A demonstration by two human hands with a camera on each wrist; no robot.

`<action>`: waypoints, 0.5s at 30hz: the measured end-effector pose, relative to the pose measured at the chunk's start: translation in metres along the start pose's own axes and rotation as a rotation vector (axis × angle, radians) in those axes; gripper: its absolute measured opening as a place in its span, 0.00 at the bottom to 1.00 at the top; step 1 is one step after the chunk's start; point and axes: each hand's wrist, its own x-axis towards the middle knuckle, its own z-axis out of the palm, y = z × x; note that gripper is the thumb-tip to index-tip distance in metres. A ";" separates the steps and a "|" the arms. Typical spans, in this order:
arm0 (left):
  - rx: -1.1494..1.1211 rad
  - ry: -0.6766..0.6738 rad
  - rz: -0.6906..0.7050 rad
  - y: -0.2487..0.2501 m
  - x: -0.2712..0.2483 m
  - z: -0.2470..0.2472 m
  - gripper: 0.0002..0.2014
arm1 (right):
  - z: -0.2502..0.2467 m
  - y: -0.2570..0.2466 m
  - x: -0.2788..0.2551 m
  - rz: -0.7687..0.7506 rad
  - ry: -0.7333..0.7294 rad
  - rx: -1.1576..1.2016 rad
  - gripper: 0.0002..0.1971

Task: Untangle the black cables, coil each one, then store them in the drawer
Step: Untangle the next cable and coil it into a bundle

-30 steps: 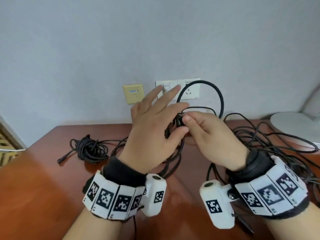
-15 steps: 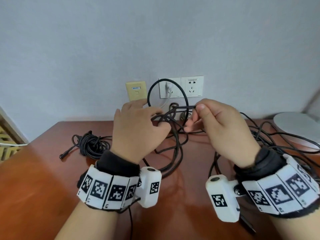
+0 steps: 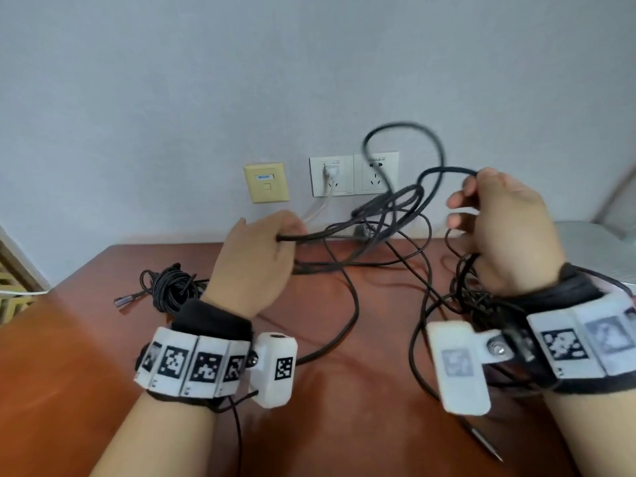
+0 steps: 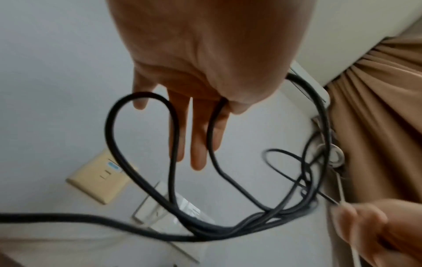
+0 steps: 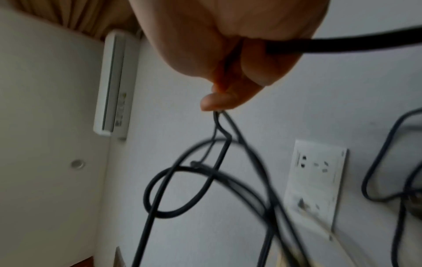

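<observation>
Left hand (image 3: 256, 261): fingers curled round strands of the black cables (image 3: 385, 215).
Right hand (image 3: 506, 232): pinching one strand, raised.
Cables: tangled in the air between both hands, trailing onto the table (image 3: 344, 425).
Coiled bundle (image 3: 170, 292): left of left hand.

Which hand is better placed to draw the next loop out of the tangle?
Probably the right hand: it pinches a strand of the black cable raised above the tangle, free to pull away. The left hand grips the bundle low, serving as the anchor.
</observation>
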 end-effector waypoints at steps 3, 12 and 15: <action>-0.095 0.036 -0.189 -0.024 0.005 -0.011 0.16 | -0.015 -0.010 0.009 0.004 0.100 -0.011 0.15; 0.025 -0.174 -0.229 -0.011 -0.003 -0.018 0.23 | 0.011 0.004 -0.014 -0.114 -0.215 -0.334 0.19; -0.189 0.086 0.090 0.048 -0.010 -0.011 0.25 | 0.019 0.008 -0.023 -0.154 -0.304 -0.396 0.19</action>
